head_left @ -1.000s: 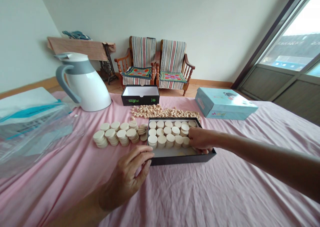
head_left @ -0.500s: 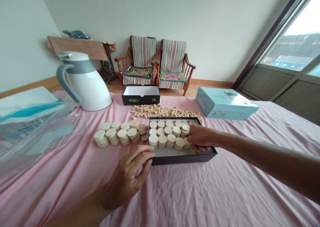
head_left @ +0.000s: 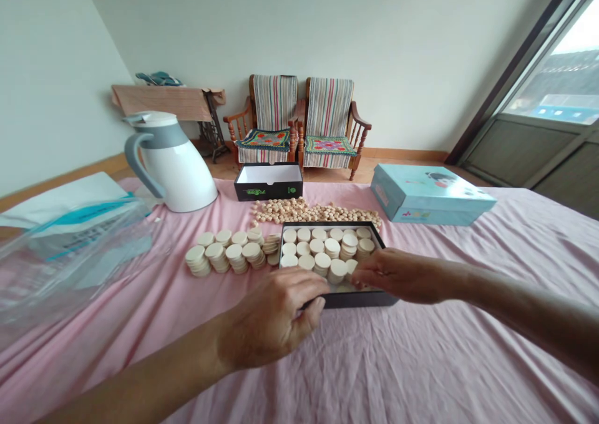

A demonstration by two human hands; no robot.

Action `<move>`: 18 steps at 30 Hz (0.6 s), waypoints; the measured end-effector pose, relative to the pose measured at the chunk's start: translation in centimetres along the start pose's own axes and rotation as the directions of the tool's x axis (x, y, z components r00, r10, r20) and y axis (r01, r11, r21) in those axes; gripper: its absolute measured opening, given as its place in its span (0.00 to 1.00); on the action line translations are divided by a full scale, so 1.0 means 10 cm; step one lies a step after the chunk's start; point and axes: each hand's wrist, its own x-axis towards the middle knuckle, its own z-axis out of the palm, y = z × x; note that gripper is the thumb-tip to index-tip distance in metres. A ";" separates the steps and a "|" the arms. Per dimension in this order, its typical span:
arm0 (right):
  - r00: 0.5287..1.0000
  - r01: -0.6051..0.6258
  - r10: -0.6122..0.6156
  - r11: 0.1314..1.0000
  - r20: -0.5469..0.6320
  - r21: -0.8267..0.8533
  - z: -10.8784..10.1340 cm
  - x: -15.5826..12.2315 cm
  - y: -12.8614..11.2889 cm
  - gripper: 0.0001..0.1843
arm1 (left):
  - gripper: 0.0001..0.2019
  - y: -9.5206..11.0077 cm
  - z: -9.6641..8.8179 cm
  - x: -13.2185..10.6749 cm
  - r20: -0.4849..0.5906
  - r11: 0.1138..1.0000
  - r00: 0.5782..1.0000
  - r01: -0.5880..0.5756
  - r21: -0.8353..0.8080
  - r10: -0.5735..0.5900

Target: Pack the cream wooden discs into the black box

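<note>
Starting at the left edge, a clear plastic bag (head_left: 70,243) lies crumpled on the pink-covered bench (head_left: 374,361), with a white insulated jug (head_left: 173,162) behind it and two rows of loose stacks (head_left: 229,255) of pale wooden discs just left of the black box (head_left: 360,299). A smaller open box (head_left: 269,182) sits farther back, and a strip of small wooden beads (head_left: 318,212) runs along the black box's far wall. The left hand (head_left: 276,318) covers the box's near-left corner, its fingers curled over the rim and the thumb against the front wall, so it holds the box. Inside, the packed discs (head_left: 327,249) stand in short stacks that fill the far rows, while the near strip looks only partly filled. The right hand (head_left: 402,276) reaches in from the right over the near-right part of the box, fingers drawn narrow with their tips low beside a stack. Whether they pinch a disc cannot be told. Judging from this, the work goes best with the left hand pressing the box flat so the cloth does not creep, and the right hand lowering discs straight down, since a sideways nudge could topple the neighbouring stacks. A light blue carton (head_left: 430,194) lies well apart at the right.
</note>
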 end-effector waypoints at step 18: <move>0.994 0.100 -0.101 0.995 -0.050 -0.027 0.26 -0.04 -0.02 0.24 | 0.14 0.04 0.17 0.61 0.517 0.979 0.831 0.160 0.129 -0.204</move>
